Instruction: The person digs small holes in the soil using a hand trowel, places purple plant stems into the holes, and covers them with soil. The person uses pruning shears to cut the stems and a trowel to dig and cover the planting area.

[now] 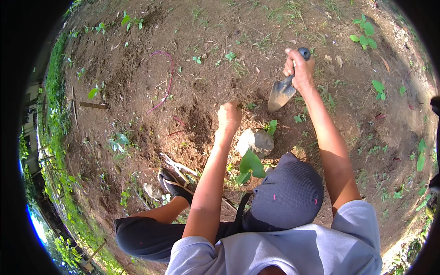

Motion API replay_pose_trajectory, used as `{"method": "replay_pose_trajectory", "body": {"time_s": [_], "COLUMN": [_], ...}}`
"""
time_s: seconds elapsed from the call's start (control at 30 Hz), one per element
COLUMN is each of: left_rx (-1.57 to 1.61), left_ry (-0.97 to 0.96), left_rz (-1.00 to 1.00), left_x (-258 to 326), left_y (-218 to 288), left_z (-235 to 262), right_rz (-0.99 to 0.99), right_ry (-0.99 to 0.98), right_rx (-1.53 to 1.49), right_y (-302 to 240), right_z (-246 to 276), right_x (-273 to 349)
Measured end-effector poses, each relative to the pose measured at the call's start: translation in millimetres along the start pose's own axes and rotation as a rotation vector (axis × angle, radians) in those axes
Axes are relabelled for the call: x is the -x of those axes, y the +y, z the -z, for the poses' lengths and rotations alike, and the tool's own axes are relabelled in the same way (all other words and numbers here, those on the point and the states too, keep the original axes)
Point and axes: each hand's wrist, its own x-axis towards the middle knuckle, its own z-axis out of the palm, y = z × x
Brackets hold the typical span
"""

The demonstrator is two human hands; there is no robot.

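Observation:
My right hand (300, 71) grips the dark handle of a garden trowel (280, 95) in front of me on the right. The trowel's metal blade points back toward me and to the left, with soil smeared on it. To its left, my left hand (228, 117) is closed low over the loose soil, fingers curled away from the camera. What it holds, if anything, is hidden. A pale rounded stone (256, 142) sits between my forearms, close to a small green seedling (271, 127). The soil (195, 121) around my left hand looks broken up and uneven.
A thin pink cord (171, 75) curves over the ground ahead left. Left of it lies a short wooden stick (93, 105). Pale sticks (178, 166) rest beside my sandalled foot (172, 183). A broad-leaved plant (250, 166) grows near my knee; small weeds dot the soil.

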Motion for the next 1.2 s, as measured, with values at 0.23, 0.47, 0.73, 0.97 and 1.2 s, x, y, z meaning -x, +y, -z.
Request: {"method": "replay_pose_trajectory", "body": {"time_s": [0.23,0.47,0.73,0.97,1.2], "left_rx": [-0.078,0.174,0.293,0.271,-0.445], "left_ry": [0.022,0.131,0.199,-0.135,-0.687], "left_rz": [-0.049,-0.002,0.124,0.1,0.245], "left_x": [0.8,7.6,7.1,49.7,77.7], "left_y": [-0.5,-9.2,-8.8,-44.9,-62.2], "left_z": [-43.3,-47.5,-47.5,32.8,65.7], "right_rz": [0.219,0.071,0.043,0.098,0.186], "right_ry": [0.071,0.06,0.058,-0.11,-0.164], "right_rx": [-0.246,-0.287,-0.304,-0.174,-0.014], "right_y": [-1.3,14.5,28.4,13.4,-0.1], "right_z": [-4.7,-14.2,-33.7,-11.5,-31.7], "right_x": [-32.3,-26.0,-13.6,-4.1,19.8]}}
